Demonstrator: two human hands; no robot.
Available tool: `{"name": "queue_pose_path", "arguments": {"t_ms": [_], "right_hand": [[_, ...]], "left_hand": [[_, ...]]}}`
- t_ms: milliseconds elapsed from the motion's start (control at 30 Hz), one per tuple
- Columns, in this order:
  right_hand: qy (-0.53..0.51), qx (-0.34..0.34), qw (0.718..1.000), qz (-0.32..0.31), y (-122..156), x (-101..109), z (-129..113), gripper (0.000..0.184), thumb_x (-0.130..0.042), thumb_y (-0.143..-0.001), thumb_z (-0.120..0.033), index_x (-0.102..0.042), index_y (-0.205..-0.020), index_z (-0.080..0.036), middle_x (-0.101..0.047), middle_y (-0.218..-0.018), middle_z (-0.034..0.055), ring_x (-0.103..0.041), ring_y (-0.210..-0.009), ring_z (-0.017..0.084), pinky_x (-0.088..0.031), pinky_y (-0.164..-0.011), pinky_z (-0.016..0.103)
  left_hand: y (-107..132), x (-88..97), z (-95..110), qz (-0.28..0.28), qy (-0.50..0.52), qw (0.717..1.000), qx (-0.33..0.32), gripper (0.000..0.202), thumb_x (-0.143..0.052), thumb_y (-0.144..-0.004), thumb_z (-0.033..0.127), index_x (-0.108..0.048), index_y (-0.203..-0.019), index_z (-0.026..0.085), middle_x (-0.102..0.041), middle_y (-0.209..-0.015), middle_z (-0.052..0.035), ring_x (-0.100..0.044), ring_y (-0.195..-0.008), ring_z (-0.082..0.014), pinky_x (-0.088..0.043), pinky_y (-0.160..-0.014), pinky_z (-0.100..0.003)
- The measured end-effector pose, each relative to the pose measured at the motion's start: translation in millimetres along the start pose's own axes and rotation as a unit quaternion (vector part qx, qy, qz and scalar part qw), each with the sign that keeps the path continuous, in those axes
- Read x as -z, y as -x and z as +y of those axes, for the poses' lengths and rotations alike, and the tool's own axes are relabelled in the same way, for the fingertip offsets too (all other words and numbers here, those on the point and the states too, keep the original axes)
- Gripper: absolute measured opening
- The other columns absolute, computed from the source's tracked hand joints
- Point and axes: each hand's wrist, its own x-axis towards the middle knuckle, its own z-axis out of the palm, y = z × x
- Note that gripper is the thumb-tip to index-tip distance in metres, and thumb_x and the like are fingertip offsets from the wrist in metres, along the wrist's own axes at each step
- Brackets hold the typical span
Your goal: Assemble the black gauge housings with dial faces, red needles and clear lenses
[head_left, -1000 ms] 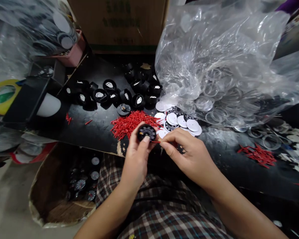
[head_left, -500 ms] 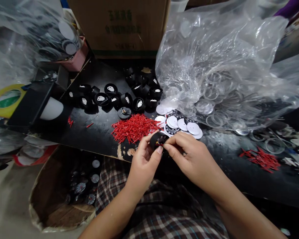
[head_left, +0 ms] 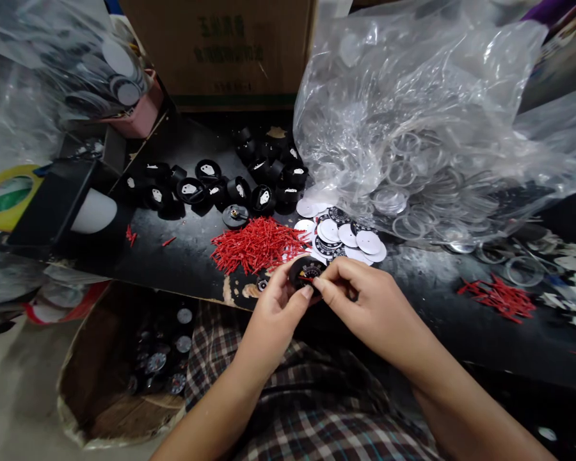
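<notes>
My left hand (head_left: 276,310) is closed around a small round black dial case (head_left: 297,270), thumb on its near rim. The case is tilted, and a black dial with pale markings shows inside it. My right hand (head_left: 365,291) meets it from the right, thumb and forefinger pinched on a thin red pointer (head_left: 306,279) that lies across the dial face. The fingertips cover part of the pointer. Just beyond my hands are a heap of red pointers (head_left: 254,244) and a spread of round white and black dial discs (head_left: 348,235).
Several black cases (head_left: 206,173) stand farther back. A clear plastic bag of transparent rings (head_left: 413,186) fills the right, near a smaller pile of red pointers (head_left: 502,299). A cardboard box (head_left: 221,57) stands behind; an open carton (head_left: 96,384) with finished-looking dials sits below left.
The black case has turned so that more of its dial face shows. Both hands stay together in nearly the same place, and the view has shifted slightly.
</notes>
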Motion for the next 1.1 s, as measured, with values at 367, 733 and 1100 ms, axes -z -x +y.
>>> {"name": "queue_pose_path", "arguments": {"t_ms": [367,733,1100], "right_hand": [[0.121,0.093,0.987,0.046,3,-4,3,0.008,-0.052,-0.091,-0.023,-0.056,-0.086,-0.02,-0.062,-0.081,0.0046,-0.055,-0.077,0.02,-0.038,-0.071,0.034],[0.248,0.133,0.96,-0.004,-8,-4,-3,0.012,-0.05,-0.091,-0.02,-0.061,-0.092,-0.015,-0.065,-0.091,0.0086,-0.057,-0.087,0.023,-0.036,-0.078,0.037],[-0.005,0.073,0.994,0.075,11,-2,2,0.006,-0.055,-0.089,-0.016,-0.06,-0.091,-0.019,-0.064,-0.082,0.0017,-0.058,-0.077,0.015,-0.042,-0.074,0.031]], "left_hand": [[-5,0.1,-3,0.032,0.02,0.999,0.031,0.026,-0.063,-0.08,0.025,-0.063,-0.106,0.025,-0.068,-0.108,-0.0022,-0.063,-0.103,-0.02,-0.05,-0.091,-0.033],[-13,11.2,-9,0.055,-0.011,0.997,0.057,0.032,-0.068,-0.077,0.028,-0.064,-0.109,0.025,-0.068,-0.11,-0.0024,-0.064,-0.1,-0.0197,-0.053,-0.084,-0.03],[3,2.8,0,0.047,-0.201,0.969,-0.133,0.029,-0.056,-0.089,0.028,-0.056,-0.119,0.027,-0.066,-0.118,0.0006,-0.058,-0.113,-0.0153,-0.043,-0.1,-0.028]]}}
